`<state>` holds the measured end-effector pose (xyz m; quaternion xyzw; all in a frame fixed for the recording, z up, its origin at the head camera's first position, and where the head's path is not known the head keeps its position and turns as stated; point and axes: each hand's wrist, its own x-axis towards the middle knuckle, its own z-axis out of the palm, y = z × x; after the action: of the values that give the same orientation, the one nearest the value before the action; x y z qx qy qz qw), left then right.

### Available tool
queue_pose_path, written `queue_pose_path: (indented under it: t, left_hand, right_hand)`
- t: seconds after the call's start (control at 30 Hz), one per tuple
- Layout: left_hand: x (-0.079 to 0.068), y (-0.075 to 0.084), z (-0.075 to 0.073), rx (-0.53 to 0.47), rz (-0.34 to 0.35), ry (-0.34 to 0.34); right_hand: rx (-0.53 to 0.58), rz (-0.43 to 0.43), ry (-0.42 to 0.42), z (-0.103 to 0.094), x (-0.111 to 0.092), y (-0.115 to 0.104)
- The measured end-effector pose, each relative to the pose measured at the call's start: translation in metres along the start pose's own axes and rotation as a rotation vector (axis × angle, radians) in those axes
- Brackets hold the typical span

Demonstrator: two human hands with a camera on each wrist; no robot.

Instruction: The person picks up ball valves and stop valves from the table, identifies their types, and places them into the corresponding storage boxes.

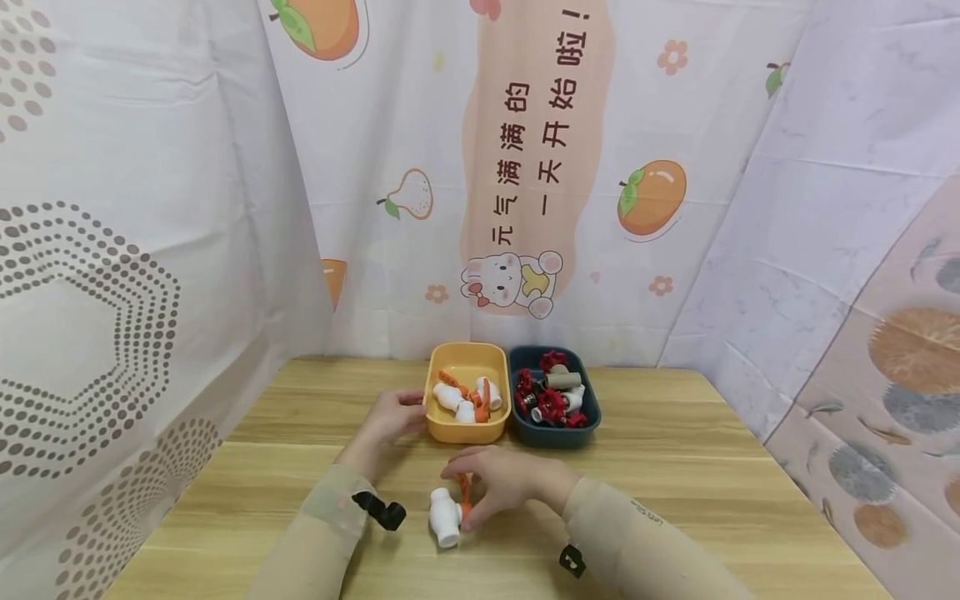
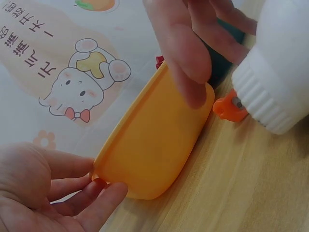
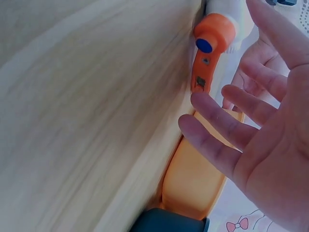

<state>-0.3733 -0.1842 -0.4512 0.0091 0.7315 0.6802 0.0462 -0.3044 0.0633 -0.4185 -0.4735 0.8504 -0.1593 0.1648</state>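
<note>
A white plastic ball valve point(image 1: 445, 518) with an orange lever handle point(image 3: 203, 72) lies on the wooden table in front of the bins. My right hand point(image 1: 501, 482) is over its handle, fingers spread and thumb apart; the right wrist view shows no firm hold. At the left side of the yellow bin point(image 2: 145, 145), my left hand point(image 1: 392, 417) holds the bin's edge between thumb and fingers point(image 2: 67, 167). Inside that bin lie several white valves point(image 1: 448, 397) with orange handles.
Against the yellow bin's right side stands a dark blue bin point(image 1: 555, 440) holding several valves with red handwheels point(image 1: 552, 406) and a grey-beige pipe piece point(image 1: 564, 381). A printed curtain point(image 1: 405, 275) hangs behind the wooden table point(image 1: 675, 467).
</note>
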Motion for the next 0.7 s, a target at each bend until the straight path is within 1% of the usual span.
queue_pose_path:
  t: [0.17,0.27,0.4,0.53,0.7]
  left_hand:
    - [0.0,0.0,0.0,-0.013,0.008,-0.007]
    - [0.0,0.0,0.0,-0.009,0.003,-0.007]
    - [-0.001,0.002,0.0,0.004,-0.008,0.002]
    - [-0.002,0.001,0.0,0.008,-0.005,0.011]
    - [-0.001,-0.001,-0.001,0.01,0.01,0.006]
  right_hand:
    - [-0.001,-0.058,0.004,0.004,0.005,-0.001]
    - [-0.006,-0.072,0.009,0.007,0.008,-0.002]
    - [-0.018,-0.063,0.013,0.009,0.01,-0.004]
    - [-0.02,-0.06,0.011,0.01,0.011,-0.009]
    - [-0.026,-0.049,0.011,0.01,0.01,-0.014]
